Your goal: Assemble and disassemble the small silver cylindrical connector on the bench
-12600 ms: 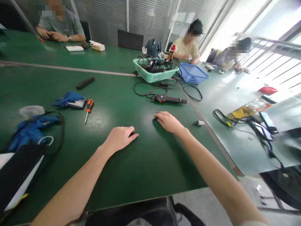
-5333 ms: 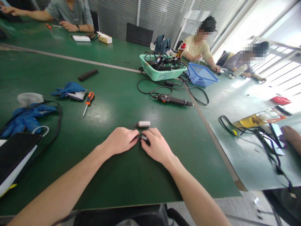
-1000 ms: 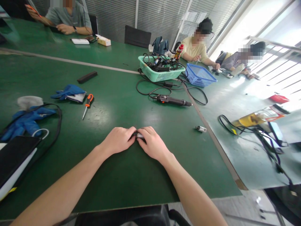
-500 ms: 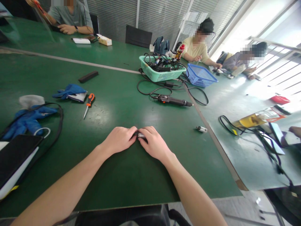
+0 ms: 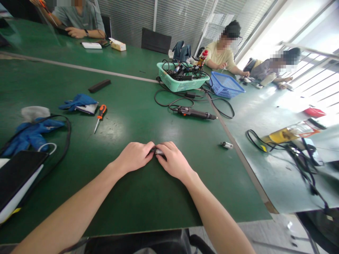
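Observation:
My left hand [image 5: 135, 155] and my right hand [image 5: 172, 159] meet over the green table [image 5: 148, 197], fingertips almost touching. Between the right thumb and fingers sits a small silver metal cylinder [image 5: 159, 152], mostly covered by the hand. A small dark piece [image 5: 153, 150] is pinched in the left fingers; whether it is joined to the cylinder cannot be made out. Off to the right lies a similar silver cylinder with a dark tip [image 5: 227, 145]. Beyond the hands rests a black electric screwdriver [image 5: 197, 113] with its cable.
An orange-handled screwdriver [image 5: 100, 114] and blue gloves [image 5: 79, 103] lie left, near a black phone [image 5: 21, 180]. Farther back stand a green basket of cabled tools [image 5: 182, 85] and a blue basket [image 5: 227, 88]. A bottle [image 5: 288, 134] lies right. Several people sit around.
My hands and the parts in them stay in place. At the far right edge, another person's hand and the light object by it have gone from view.

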`<move>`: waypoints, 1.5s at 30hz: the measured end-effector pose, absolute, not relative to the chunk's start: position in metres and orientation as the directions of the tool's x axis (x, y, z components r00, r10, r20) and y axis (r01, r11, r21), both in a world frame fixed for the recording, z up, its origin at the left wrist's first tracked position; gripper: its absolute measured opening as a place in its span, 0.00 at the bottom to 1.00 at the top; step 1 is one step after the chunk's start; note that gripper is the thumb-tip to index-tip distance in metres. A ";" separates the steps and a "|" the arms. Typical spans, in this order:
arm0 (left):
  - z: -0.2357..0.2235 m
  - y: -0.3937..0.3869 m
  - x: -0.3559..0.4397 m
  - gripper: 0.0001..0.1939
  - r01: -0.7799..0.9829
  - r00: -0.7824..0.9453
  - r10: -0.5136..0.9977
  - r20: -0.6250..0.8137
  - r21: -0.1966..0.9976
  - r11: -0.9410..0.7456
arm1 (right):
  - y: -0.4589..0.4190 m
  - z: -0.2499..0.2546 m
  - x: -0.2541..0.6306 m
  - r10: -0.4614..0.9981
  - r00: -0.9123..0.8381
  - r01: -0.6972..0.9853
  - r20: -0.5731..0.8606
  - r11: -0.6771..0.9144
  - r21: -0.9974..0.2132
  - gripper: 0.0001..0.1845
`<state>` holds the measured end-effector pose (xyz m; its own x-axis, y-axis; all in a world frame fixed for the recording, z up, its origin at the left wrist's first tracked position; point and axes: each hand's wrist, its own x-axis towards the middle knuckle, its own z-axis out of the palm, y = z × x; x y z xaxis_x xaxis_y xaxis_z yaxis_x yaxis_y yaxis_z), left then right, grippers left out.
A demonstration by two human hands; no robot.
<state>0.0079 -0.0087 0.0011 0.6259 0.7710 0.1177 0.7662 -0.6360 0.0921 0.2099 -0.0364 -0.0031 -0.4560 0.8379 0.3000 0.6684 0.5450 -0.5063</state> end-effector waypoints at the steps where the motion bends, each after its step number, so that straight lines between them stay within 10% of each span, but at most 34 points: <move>1: 0.001 -0.009 0.008 0.11 0.767 0.626 0.771 0.118 0.090 -0.636 | -0.036 -0.003 0.210 0.838 -0.456 0.669 0.300 0.545 -0.505 0.15; 45: 0.004 -0.010 0.010 0.12 0.774 0.620 0.778 0.102 0.079 -0.628 | -0.037 -0.004 0.210 0.849 -0.441 0.685 0.290 0.527 -0.502 0.16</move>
<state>0.0097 -0.0097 0.0044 0.6205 0.7776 0.1018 0.7741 -0.6281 0.0794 0.2098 -0.0365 -0.0037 -0.4409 0.8494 0.2900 0.6853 0.5273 -0.5023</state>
